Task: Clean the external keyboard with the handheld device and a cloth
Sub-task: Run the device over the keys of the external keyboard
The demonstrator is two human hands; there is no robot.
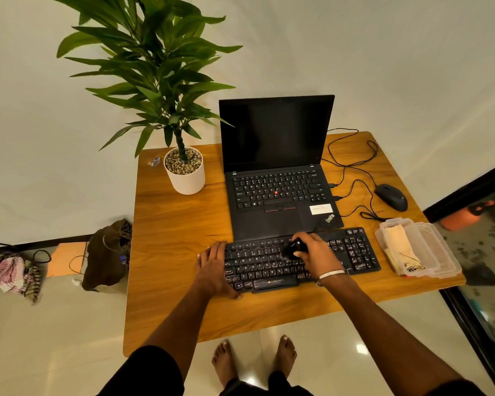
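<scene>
Head view. Item: black external keyboard [300, 260] with white legends, lying on the orange-brown wooden table [172, 224], just in front of the open black laptop [277, 172]; long axis runs left to right, number pad end toward the clear plastic container [429, 250] holding a beige cloth [397, 244].

Right hand [315, 254]: fingers curled round a small black handheld device [293, 248], set on the upper key rows.

Left hand [212, 264]: fingers straight, flat on the keyboard's left end.

Risk: if that bracing hand lifts, the keyboard may skid toward the laptop; heavy pressure may unseat keycaps.
</scene>
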